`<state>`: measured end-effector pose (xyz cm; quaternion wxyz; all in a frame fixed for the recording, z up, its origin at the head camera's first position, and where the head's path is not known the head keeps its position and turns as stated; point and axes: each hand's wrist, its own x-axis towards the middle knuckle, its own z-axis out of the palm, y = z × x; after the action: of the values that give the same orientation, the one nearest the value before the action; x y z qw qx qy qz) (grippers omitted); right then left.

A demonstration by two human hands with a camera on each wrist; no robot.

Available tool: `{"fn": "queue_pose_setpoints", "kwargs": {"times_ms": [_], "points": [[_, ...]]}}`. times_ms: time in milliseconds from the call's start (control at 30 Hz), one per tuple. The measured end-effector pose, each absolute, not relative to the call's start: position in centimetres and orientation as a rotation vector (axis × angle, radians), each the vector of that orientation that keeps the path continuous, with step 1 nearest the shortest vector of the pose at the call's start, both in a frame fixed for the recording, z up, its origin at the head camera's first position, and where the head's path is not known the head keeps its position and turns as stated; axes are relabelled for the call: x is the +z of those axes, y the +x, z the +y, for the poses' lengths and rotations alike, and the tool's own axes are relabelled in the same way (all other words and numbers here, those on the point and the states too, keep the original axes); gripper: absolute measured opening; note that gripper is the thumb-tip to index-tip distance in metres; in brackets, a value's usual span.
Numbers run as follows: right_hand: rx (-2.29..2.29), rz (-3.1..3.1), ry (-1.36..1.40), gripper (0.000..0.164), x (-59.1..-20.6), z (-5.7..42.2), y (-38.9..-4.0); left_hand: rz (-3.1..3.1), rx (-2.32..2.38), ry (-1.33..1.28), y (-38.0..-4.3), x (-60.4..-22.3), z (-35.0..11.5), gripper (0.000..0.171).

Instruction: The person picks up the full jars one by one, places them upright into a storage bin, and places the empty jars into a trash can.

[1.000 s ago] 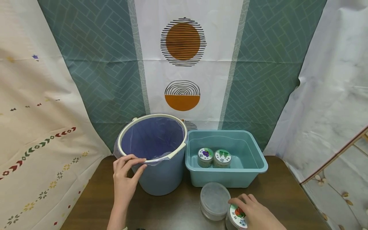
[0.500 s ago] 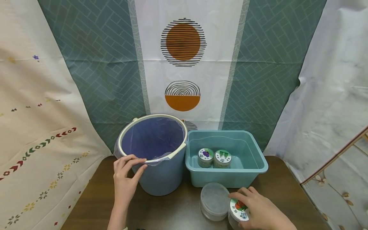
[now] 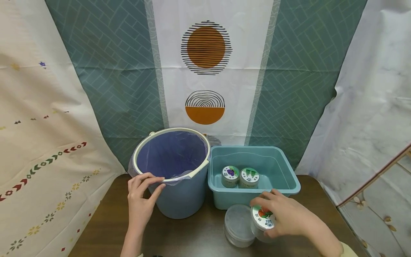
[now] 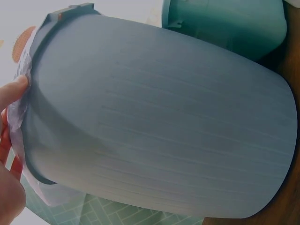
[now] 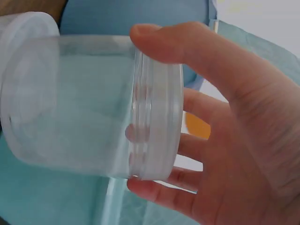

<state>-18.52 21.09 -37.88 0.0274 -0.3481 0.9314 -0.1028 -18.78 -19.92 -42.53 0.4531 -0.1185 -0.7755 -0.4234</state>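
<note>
My left hand (image 3: 141, 198) pinches the cream rim of a blue trash bin (image 3: 183, 200) together with its thin plastic liner (image 4: 18, 112). In the left wrist view the thumb presses the liner's edge. My right hand (image 3: 289, 216) grips a clear plastic jar (image 5: 89, 103) round its lid, thumb on one side and fingers on the other. The jar's white label (image 3: 264, 218) carries a red-orange vegetable picture. In the right wrist view the jar looks see-through, with nothing visible inside. Beside it stands another round jar with a plain frosted lid (image 3: 239, 221).
Behind the held jar sits a teal plastic basin (image 3: 253, 195), against the bin's right side. Two labelled jars stand in it, one with a purple picture (image 3: 230, 173), one with a green picture (image 3: 249, 175). The dark wooden table (image 3: 106, 221) ends at hanging cloths.
My right hand has moved the red-labelled jar forward, away from me and toward the basin, and more of the forearm shows. My left hand stays on the bin rim.
</note>
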Motion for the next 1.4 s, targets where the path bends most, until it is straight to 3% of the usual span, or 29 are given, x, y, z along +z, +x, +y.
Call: {"fn": "queue_pose_setpoints", "kwargs": {"times_ms": [900,1167,1400], "points": [[0.054,2.558,-1.163,0.064,-23.5,13.8,-25.0,-1.882,-1.004,-0.319,-19.0,-42.6,-19.9,0.036],[0.011,2.495,-1.124,0.073,-19.0,10.4,-27.2,-1.919,-1.048,-0.286,-18.8,-42.6,-20.0,0.03],[0.052,2.474,-1.196,0.074,-16.3,7.7,-29.3,-1.879,-1.015,-0.318,-18.9,-42.7,-20.0,0.035]]}}
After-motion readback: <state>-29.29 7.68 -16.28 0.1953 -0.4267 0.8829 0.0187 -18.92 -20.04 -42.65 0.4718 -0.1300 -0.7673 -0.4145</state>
